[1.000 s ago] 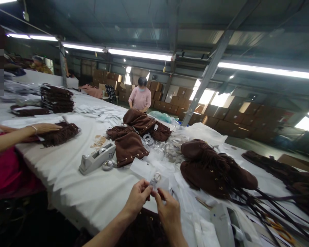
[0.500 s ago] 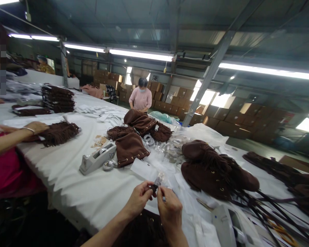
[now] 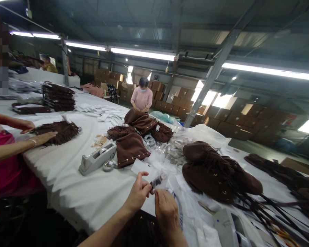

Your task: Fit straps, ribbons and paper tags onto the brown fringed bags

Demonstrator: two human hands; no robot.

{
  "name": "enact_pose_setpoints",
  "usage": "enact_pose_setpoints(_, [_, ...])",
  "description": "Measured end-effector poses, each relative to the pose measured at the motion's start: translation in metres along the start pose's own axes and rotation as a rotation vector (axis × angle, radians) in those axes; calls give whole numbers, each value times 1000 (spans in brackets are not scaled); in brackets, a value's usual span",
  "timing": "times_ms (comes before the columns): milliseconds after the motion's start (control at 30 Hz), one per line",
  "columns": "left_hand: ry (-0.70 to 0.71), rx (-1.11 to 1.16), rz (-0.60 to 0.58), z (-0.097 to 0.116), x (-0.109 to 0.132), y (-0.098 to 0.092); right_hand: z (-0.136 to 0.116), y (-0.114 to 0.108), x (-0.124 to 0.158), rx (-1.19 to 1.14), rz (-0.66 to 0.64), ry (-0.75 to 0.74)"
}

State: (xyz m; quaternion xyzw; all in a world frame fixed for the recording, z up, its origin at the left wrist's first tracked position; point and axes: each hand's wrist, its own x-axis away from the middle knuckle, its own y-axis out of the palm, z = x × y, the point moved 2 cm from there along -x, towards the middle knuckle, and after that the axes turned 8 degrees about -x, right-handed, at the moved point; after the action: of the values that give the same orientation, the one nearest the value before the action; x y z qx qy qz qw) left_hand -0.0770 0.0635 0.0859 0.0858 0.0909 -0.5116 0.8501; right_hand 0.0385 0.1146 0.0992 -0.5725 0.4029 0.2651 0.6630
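Observation:
My left hand (image 3: 137, 192) pinches a small dark brown piece (image 3: 156, 180) between thumb and fingers, with its index finger raised off it. Clear plastic covers the far end of that piece; its exact kind is too small to tell. Close beside it, my right hand (image 3: 167, 207) is closed, fingertips pressed together at the near end; what they grip is hidden. Below both hands lies a dark brown bag (image 3: 141, 228) with brass eyelets, partly covered by my forearms. A white sheet of paper (image 3: 142, 167) lies just beyond my fingers.
Grey tape dispensers stand left (image 3: 98, 158) and at lower right (image 3: 229, 223). Brown fringed bags (image 3: 208, 181) lie on the right, others (image 3: 132, 149) ahead. At left, a co-worker's hands (image 3: 45, 137) rest near a fringed bag. Another person (image 3: 141, 97) stands across the white-covered table (image 3: 67, 178).
My left index finger has lifted away from the small brown piece, and my right hand has shifted slightly down and left. The co-worker's hands at left have moved apart over the fringed bag.

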Motion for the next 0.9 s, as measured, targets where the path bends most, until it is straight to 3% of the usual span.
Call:
enact_pose_setpoints(100, [-72,202,-2,-3,-3,0,-2,1,-1,-65,9,59])
enact_pose_setpoints(167, [-26,68,51,-4,-2,-1,-6,3,-3,-101,-18,62])
enact_pose_setpoints(267, [125,-323,88,-6,2,-2,-10,7,-3,-134,-33,67])
enact_pose_setpoints(400, [358,-707,-73,-17,7,0,-2,12,3,-84,-57,193])
enact_pose_setpoints(500, [424,-703,-208,-22,8,-2,5,13,9,-98,-75,238])
enact_pose_setpoints(600, [265,-525,-214,-21,5,-10,10,15,16,-107,-85,269])
enact_pose_setpoints(700, [66,-390,-164,-22,1,-12,14,24,22,-52,-53,206])
enact_pose_setpoints(900, [-7,-152,-29,-25,-13,3,20,41,20,13,25,37])
